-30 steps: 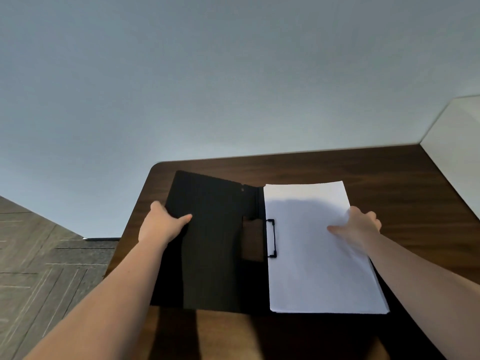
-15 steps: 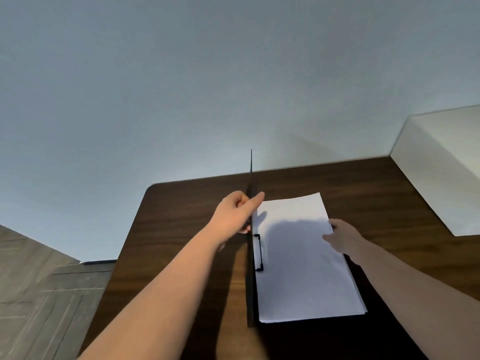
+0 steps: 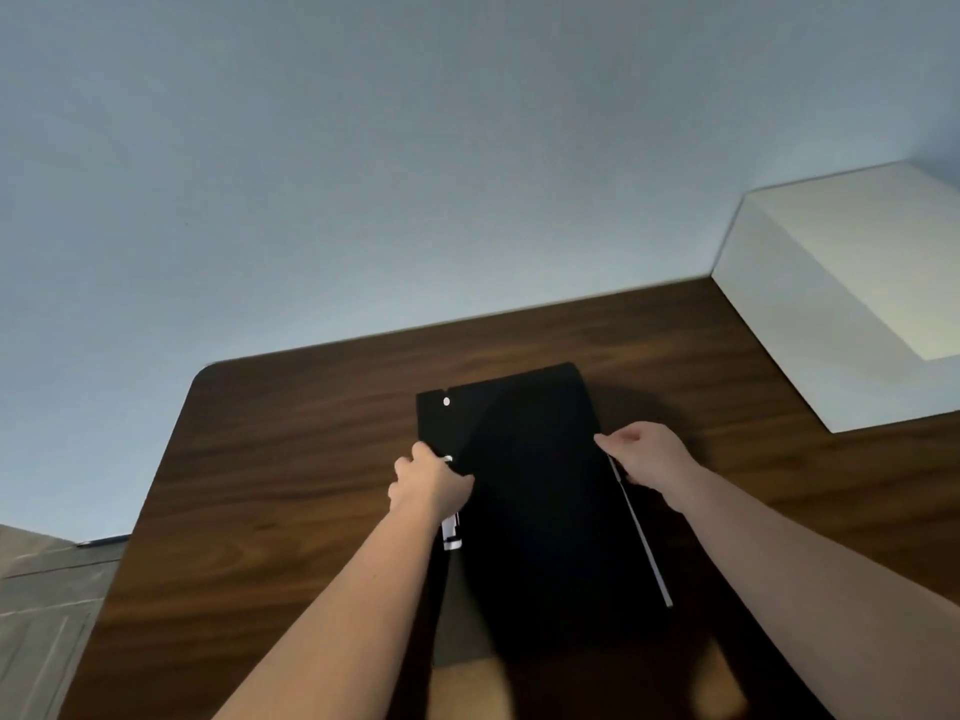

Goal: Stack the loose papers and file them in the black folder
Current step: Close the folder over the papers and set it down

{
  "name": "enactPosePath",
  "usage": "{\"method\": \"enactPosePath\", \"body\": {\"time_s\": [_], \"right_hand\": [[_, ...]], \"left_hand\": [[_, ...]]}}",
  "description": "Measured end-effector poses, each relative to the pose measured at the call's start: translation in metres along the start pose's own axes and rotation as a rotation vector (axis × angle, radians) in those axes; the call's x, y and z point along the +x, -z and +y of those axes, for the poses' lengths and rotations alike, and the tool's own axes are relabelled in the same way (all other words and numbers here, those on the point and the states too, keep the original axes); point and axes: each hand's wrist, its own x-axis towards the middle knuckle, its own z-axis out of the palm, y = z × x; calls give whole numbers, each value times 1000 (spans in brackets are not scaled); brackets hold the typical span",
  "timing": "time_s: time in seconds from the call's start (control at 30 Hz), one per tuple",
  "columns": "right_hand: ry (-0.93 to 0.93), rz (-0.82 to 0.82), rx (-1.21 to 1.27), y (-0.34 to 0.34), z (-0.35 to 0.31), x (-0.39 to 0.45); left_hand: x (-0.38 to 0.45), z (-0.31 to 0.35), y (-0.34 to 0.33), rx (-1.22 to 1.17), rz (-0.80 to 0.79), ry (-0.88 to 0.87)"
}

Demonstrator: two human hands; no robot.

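The black folder (image 3: 535, 491) lies closed on the dark wooden table (image 3: 291, 491), its cover folded over the papers. Of the white papers (image 3: 644, 543) only a thin edge shows along the folder's right side, plus a small bit by the clip at the left. My left hand (image 3: 428, 483) rests on the folder's left edge near the spine, fingers curled over it. My right hand (image 3: 649, 452) pinches the folder's right edge where the paper edge begins.
A white box-like block (image 3: 852, 304) stands at the table's back right corner. A plain pale wall rises behind the table. Grey patterned floor (image 3: 36, 615) shows at the lower left, past the table's rounded left corner.
My left hand swung the folder's cover from flat open at the left, up through upright, and down over the papers. My right hand slid off the sheet to the folder's right edge.
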Motion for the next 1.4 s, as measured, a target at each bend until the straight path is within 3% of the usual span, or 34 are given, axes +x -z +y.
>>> {"method": "enactPosePath", "body": {"time_s": [0.13,0.33,0.43,0.53,0.63,0.8,0.93,1.07,1.4], "right_hand": [[69,26,-193,-8,-1,1],[118,105,-234,-11,6,4],[168,152,-215,-3,13,6],[181,164,-201,6,15,10],[185,148,-226,8,13,9],[159,141,-346,12,11,2],[132,88,-473,14,18,-2],[133,170,-496,25,22,-6],[105,311,-446,76,29,30]], "left_hand": [[11,-16,-13,16,-1,140],[21,-24,-24,-227,112,14],[16,-25,-23,-491,60,-28],[12,-28,-22,-593,-22,-33],[8,-31,-22,-523,-1,-40],[-9,-38,-21,-116,-37,-32],[-20,-47,-24,-220,-112,-44],[-24,-37,-35,-342,-129,-65],[-2,62,-70,-217,-28,-251]]}}
